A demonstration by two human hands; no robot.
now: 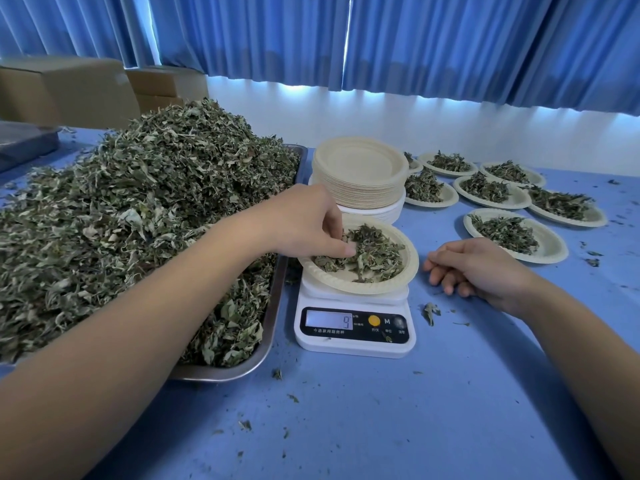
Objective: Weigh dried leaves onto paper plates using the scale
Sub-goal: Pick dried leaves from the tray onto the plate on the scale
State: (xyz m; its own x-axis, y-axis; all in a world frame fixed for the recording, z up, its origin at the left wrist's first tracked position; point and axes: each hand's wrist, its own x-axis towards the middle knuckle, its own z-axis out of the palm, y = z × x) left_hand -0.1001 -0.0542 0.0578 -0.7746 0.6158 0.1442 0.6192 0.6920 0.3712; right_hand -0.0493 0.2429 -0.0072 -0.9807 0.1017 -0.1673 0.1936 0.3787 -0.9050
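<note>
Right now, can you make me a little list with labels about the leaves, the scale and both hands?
Scale: white, screen reads 9
Plate on scale: holds a small heap of leaves
Left hand: pinches leaves in that plate
Right hand: rests on table, holds nothing
Tray: heaped leaf pile, left of scale
Empty plates: stack behind scale
Filled plates: several, at right
</note>
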